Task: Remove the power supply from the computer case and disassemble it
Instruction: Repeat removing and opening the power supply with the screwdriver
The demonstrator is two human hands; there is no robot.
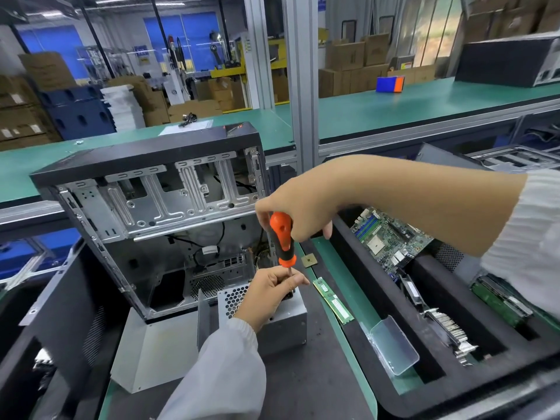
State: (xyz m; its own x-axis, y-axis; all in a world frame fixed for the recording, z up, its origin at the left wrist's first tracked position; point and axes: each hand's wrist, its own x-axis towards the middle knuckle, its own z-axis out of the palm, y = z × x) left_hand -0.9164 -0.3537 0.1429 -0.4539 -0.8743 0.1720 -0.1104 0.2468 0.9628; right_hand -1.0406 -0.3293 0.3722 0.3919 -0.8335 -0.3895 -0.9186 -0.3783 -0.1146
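Observation:
The grey metal power supply (285, 325) stands on the black mat in front of the opened computer case (157, 213), out of the case. Its honeycomb grille faces me. My right hand (300, 207) grips the orange-and-black handle of a screwdriver (282, 237) held upright, tip down on the top of the power supply. My left hand (268, 294) rests on the power supply and pinches the screwdriver's shaft near the tip. The screw under the tip is hidden by my fingers.
A grey metal panel (151, 350) leans against the case at the front left. A RAM stick (333, 300) and a small chip (309, 261) lie right of the power supply. A foam tray (430, 298) at right holds a motherboard, drives and a clear plastic box (394, 344).

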